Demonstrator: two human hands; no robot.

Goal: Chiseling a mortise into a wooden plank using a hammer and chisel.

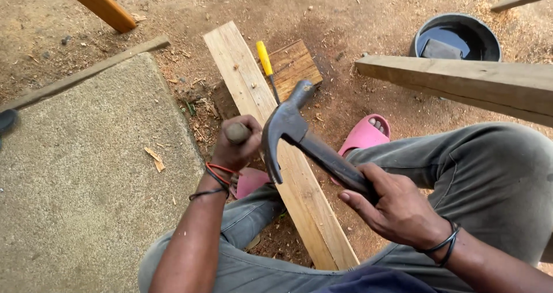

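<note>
My right hand (397,209) grips the dark handle of a black claw hammer (288,123), whose head is raised over a long pale wooden plank (242,74) that runs from between my knees away across the dirt. My left hand (236,146) is closed around a round wooden-handled tool (236,133), held upright over the plank just left of the hammer head. Its lower end is hidden by my fist. A yellow-handled screwdriver (265,59) lies beside the plank on a small square board (296,65).
A thick timber beam (461,82) crosses at the right, with a black tub of water (458,36) behind it. A concrete slab (86,172) lies to the left, edged by a thin batten (86,74). My feet wear pink sandals (366,134). An orange-brown post (101,4) stands at top left.
</note>
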